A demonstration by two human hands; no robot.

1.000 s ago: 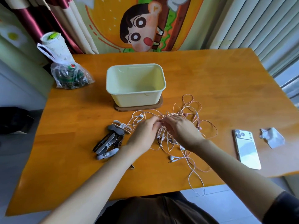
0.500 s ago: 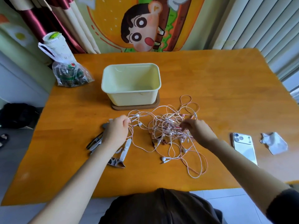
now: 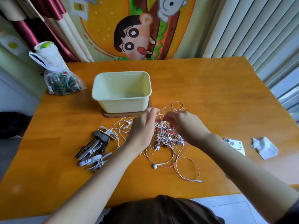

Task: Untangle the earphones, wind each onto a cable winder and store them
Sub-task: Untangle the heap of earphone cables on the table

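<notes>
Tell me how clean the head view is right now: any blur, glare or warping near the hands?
Head view: fingertips of the left hand and right hand smear with motion, so their grip on the earphones is unreadable; the far-right table carries a pale daylight sheen; wide-angle lens bows the table edges; the cable winders look fairly sharp.

Table: orange wood top (image 3: 210, 88).
Board: brown, flat on the table (image 3: 113, 114), under the cream tub (image 3: 123, 105).
Earphones: tangled white and pinkish cable (image 3: 165, 135), just in front of the tub on my side, loops trailing toward me.
Cable winders: grey and white heap (image 3: 95, 149), front-left of the tub.
Plastic bag: clear, filled (image 3: 63, 83), left of the tub.
Phone: white, camera side up (image 3: 236, 145), well right of the tub, partly hidden.
Crumpled white sheet: (image 3: 264, 149), farther right of the tub than the phone.
</notes>
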